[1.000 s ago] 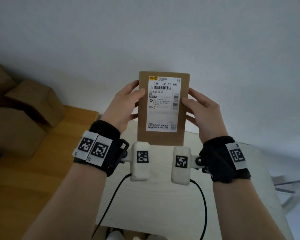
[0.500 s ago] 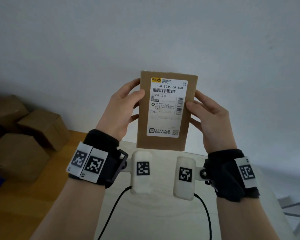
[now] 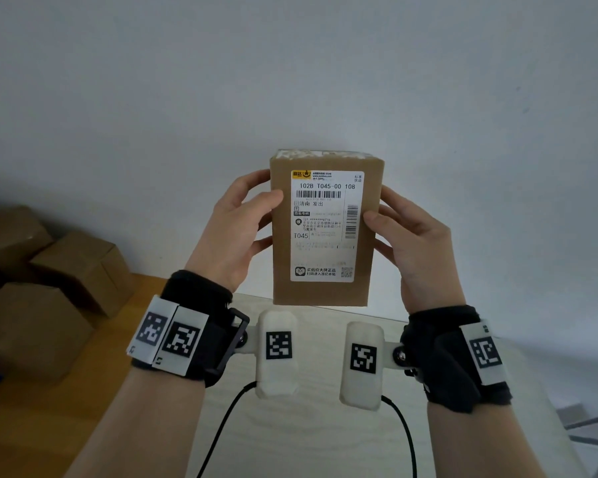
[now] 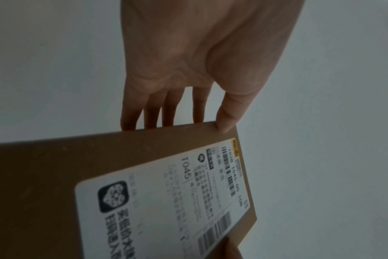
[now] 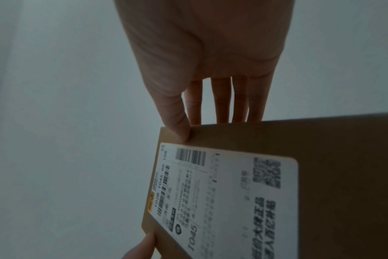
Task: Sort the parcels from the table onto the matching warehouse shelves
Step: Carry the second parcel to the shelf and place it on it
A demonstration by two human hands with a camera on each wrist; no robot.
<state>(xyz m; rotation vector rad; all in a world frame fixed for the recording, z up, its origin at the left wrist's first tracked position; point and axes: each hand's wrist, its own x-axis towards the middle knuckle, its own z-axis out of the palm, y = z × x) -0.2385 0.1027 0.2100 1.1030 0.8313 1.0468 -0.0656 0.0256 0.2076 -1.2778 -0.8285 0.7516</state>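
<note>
Though tilted, parcel [image 3: 325,232] between left hand [image 3: 235,229] and right hand [image 3: 415,243]

Soft, even daylight; both wrist views dim and slightly blurred, edges stretched

A parcel-sorting storeroom: plain cardboard boxes [image 3: 66,270] piled by a white wall [image 3: 290,63], pale table [image 3: 308,443].

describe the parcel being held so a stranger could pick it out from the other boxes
In front of the pale wall, above the light table, both hands hold one upright brown parcel. Unlike the plain cartons at left, it shows a white shipping label reading T045.
</note>
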